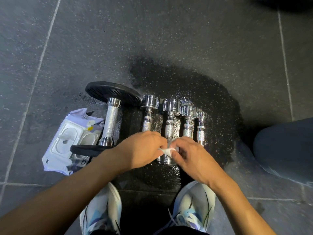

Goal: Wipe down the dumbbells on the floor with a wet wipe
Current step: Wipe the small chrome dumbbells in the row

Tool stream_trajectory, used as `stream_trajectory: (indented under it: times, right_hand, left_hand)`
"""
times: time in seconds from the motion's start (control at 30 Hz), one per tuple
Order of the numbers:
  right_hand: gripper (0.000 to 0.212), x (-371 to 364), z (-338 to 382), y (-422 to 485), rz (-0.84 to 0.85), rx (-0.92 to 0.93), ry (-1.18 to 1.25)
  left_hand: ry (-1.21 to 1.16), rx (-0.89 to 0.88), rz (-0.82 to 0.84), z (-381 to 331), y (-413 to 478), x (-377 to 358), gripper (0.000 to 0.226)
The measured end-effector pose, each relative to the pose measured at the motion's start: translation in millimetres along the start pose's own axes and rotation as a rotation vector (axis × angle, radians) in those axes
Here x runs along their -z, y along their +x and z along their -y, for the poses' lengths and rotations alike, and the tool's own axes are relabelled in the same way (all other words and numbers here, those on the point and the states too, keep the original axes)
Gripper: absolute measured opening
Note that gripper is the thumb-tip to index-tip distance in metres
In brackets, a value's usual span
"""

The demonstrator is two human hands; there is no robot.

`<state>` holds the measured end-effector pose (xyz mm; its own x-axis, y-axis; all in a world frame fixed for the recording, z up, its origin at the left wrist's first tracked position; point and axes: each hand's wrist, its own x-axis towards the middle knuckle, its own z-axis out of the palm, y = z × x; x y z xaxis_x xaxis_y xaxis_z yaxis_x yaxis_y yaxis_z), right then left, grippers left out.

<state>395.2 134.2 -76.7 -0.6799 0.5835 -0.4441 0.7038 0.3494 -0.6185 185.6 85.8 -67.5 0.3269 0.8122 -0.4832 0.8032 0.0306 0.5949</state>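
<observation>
Both hands – left hand [144, 148] & right hand [189, 155] – pinch 1 wet wipe [166, 151] btwn them, prob. unfolding it above the chrome dumbbells [171, 116].

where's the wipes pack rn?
In the head view, the wipes pack lies on the floor at lower left, against the left side of the big black-plated dumbbell, left of the left hand.

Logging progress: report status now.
Left hand and right hand both pinch the wet wipe. Held over chrome dumbbell. Nothing in the way.
</observation>
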Motion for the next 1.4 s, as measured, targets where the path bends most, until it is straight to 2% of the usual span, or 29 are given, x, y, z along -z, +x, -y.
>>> stream_trajectory:
  times: [0.13,0.23,0.37,0.43,0.57,0.63,0.77,0.9,1.03,1.17,1.3,1.4]
  right_hand:
    - [0.003,-16.4,11.0,-17.7,-0.061,-0.059,0.023]
    - [0.005,-29.5,20.8,-28.3,-0.074,-0.138,0.034]
    - [0.011,-39.3,26.1,-40.5,-0.035,-0.206,0.073]
    - [0.008,-40.4,27.5,-44.5,-0.055,-0.24,0.124]
    - [0.007,-41.2,26.3,-46.8,-0.301,-0.265,0.174]
    - [0.016,-41.3,25.1,-43.5,-0.341,-0.272,0.188]
    - [0.008,-41.7,27.6,-36.4,-0.389,-0.266,0.123]
    - [0.012,-41.0,34.2,-28.7,-0.395,-0.264,0.027]
    - [0.011,-43.0,40.0,-31.2,-0.338,-0.284,-0.049]
    - [0.029,-48.6,46.2,-41.6,-0.23,-0.333,-0.033]
    - [0.013,-52.4,47.3,-48.5,-0.238,-0.337,-0.001]
    - [0.016,-53.0,47.7,-49.3,-0.255,-0.325,0.013]
  left_hand:
    - [0.079,-0.104,-0.028,-12.3,-5.4,-11.4,0.02]
    - [0.288,-0.157,-0.061,-20.0,-8.8,-25.5,0.024]
    - [0.434,-0.155,0.05,-26.4,-18.4,-37.2,0.023]
    - [0.416,-0.16,0.043,-28.7,-23.5,-40.4,0.019]
    - [0.302,-0.111,-0.087,-30.3,-25.1,-52.3,0.028]
    - [0.238,-0.063,-0.188,-35.7,-23.5,-52.9,0.027]
    - [0.191,0.018,-0.214,-39.1,-21.8,-55.1,0.018]
    - [0.165,0.087,-0.237,-43.9,-22.5,-51.5,0.018]
    - [0.23,0.14,-0.192,-53.5,-24.7,-53.3,0.038]
    - [0.228,0.196,-0.102,-58.1,-28.3,-57.3,0.043]
    - [0.215,0.222,-0.044,-58.3,-32.5,-61.0,0.038]
    - [0.202,0.227,-0.083,-57.1,-33.2,-66.8,0.035]
